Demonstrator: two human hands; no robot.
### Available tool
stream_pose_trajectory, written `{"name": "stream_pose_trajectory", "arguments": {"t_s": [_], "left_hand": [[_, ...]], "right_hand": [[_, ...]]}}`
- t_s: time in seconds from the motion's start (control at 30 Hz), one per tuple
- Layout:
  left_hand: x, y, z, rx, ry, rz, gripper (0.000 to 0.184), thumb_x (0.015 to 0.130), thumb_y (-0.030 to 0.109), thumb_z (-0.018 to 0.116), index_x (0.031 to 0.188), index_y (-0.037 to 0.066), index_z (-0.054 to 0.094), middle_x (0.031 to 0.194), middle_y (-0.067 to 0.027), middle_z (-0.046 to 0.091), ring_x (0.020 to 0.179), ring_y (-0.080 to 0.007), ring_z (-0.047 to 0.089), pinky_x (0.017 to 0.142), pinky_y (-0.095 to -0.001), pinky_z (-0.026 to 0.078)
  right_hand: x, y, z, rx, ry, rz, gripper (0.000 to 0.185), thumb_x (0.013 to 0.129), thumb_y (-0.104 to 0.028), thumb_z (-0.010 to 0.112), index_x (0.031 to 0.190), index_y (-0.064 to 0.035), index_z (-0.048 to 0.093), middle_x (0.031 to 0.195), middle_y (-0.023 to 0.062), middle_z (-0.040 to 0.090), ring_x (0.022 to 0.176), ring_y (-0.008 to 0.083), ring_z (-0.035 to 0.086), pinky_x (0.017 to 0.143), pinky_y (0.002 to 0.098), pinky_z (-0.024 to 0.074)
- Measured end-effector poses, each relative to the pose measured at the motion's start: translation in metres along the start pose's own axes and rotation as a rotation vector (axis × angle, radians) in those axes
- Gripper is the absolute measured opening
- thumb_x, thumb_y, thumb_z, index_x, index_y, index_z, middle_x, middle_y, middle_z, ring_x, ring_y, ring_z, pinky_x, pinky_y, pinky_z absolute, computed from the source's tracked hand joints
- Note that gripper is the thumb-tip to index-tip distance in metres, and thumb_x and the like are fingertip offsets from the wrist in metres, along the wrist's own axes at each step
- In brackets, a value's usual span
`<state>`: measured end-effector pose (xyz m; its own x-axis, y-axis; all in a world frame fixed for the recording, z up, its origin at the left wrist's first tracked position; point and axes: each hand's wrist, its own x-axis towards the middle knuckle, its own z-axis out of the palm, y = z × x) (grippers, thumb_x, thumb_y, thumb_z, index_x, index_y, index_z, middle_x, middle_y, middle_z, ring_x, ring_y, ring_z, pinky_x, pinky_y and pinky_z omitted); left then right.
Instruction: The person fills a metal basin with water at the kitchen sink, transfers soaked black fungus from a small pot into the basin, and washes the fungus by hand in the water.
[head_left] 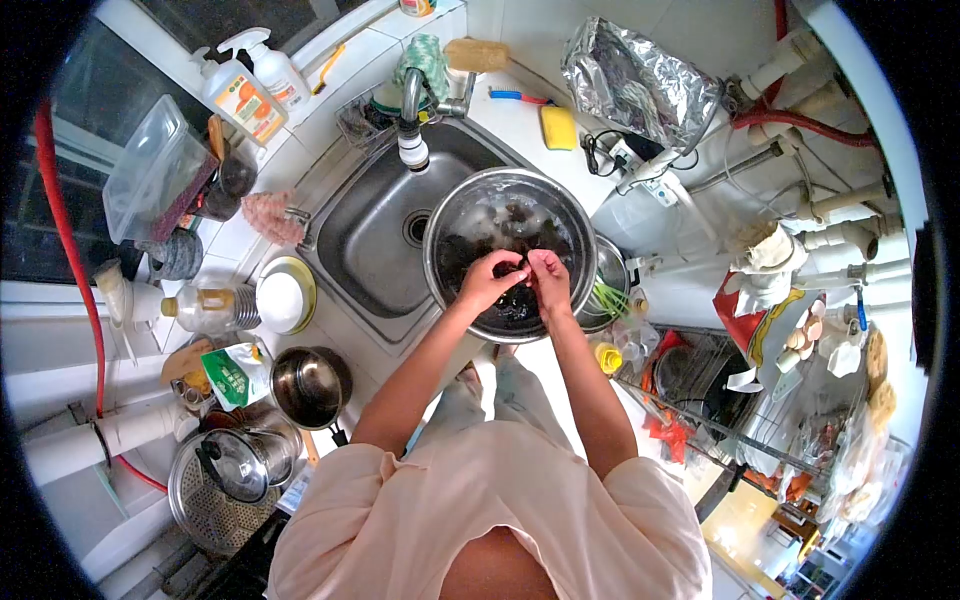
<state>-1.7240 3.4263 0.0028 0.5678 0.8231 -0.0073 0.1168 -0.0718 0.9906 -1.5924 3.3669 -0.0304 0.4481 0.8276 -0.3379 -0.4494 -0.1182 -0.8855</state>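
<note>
A large steel bowl (583,222) stands at the right edge of the sink (350,225), holding water and dark pieces (470,235) that I cannot identify. Over its near half, my left hand (490,280) and my right hand (548,280) are close together. The fingers of both are bent and pinched round a small dark reddish piece (520,268) between them. Its exact shape is hidden by the fingertips.
The faucet (411,130) hangs over the sink. Right of the bowl are green onions (608,297) and a yellow-capped bottle (608,358). A yellow sponge (558,128) and power strip (655,180) lie behind. White plates (285,300) and a pot (310,385) stand left.
</note>
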Motion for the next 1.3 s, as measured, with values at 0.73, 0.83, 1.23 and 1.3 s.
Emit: {"name": "stream_pose_trajectory", "arguments": {"t_s": [0.73, 0.83, 1.23, 1.3], "left_hand": [[0.018, -0.012, 0.009, -0.061, 0.023, -0.195, 0.022, 0.08, 0.011, 0.06, 0.096, -0.003, 0.053, 0.081, -0.0061, 0.059, 0.064, -0.0106, 0.054, 0.048, -0.0227, 0.044], [0.013, -0.02, 0.012, -0.219, 0.026, -0.185, 0.022, 0.081, 0.008, 0.058, 0.099, -0.002, 0.051, 0.086, -0.0058, 0.058, 0.066, -0.0114, 0.054, 0.052, -0.0231, 0.044], [0.004, -0.022, 0.007, -0.149, 0.018, -0.427, 0.015, 0.082, 0.016, 0.058, 0.076, 0.002, 0.057, 0.057, -0.0017, 0.051, 0.052, -0.0081, 0.047, 0.046, -0.0238, 0.038], [0.002, -0.029, 0.006, 0.102, 0.004, -0.32, 0.015, 0.081, 0.015, 0.057, 0.073, 0.002, 0.055, 0.049, -0.0077, 0.048, 0.048, -0.0147, 0.05, 0.048, -0.0298, 0.04]], "right_hand": [[-0.016, -0.013, 0.006, -0.488, -0.083, -0.284, 0.018, 0.083, -0.019, 0.06, 0.086, -0.005, 0.05, 0.065, 0.0001, 0.051, 0.055, 0.0062, 0.046, 0.048, 0.0201, 0.0381], [-0.008, -0.013, 0.001, -0.337, -0.067, -0.219, 0.02, 0.085, -0.019, 0.057, 0.07, -0.0085, 0.047, 0.058, -0.0038, 0.046, 0.049, 0.0044, 0.04, 0.043, 0.0198, 0.0314], [-0.017, -0.01, 0.001, -0.301, -0.184, -0.019, 0.015, 0.083, -0.016, 0.059, 0.08, -0.0038, 0.051, 0.065, -0.0007, 0.048, 0.053, 0.0073, 0.05, 0.046, 0.0198, 0.0423], [-0.01, -0.004, -0.007, -0.44, -0.234, -0.014, 0.013, 0.083, -0.014, 0.059, 0.081, -0.0037, 0.052, 0.065, -0.0014, 0.048, 0.055, 0.0057, 0.05, 0.048, 0.0193, 0.0412]]}}
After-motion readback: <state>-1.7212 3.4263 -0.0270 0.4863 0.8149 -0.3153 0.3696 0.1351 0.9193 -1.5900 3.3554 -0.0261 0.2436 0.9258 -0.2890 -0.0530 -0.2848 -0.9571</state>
